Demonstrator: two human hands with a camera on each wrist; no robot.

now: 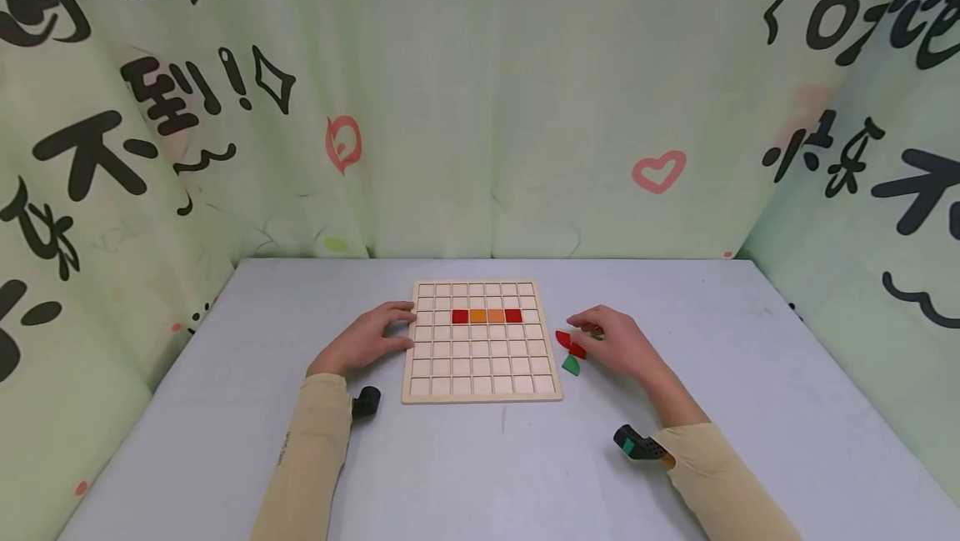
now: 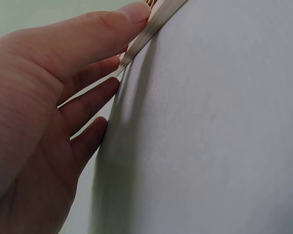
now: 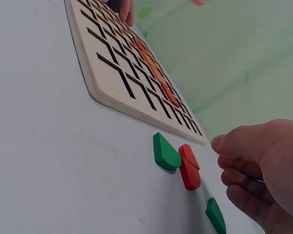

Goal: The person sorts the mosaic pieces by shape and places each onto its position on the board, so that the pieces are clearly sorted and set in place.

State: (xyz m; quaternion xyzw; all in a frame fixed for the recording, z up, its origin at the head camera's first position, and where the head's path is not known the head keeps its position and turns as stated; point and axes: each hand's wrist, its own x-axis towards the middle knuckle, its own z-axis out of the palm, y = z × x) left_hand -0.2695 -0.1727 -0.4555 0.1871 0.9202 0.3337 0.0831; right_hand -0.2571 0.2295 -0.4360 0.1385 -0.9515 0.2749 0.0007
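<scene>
A wooden grid board (image 1: pixel 480 398) lies on the table. One row holds a red square (image 1: pixel 460 317), two orange squares (image 1: pixel 477 316) and another red square (image 1: pixel 513 316). At the board's left edge, my left hand (image 1: pixel 367 337) rests its thumb and fingertips against the wood, fingers spread. Just right of the board my right hand (image 1: pixel 618 343) hovers over loose pieces, its fingers loosely bent and no piece visible between them. Beneath it are two touching red pieces (image 3: pixel 189 168), a green quarter-round piece (image 3: pixel 166 153) beside them, and a second green piece (image 3: pixel 215 216) nearer the fingers.
The white table (image 1: pixel 525 474) extends around the board on all sides. Behind it and along both sides hang pale green curtains (image 1: pixel 427 107) with black lettering and red hearts. A black wrist device (image 1: pixel 637 443) sits at the right cuff, another (image 1: pixel 366 402) at the left.
</scene>
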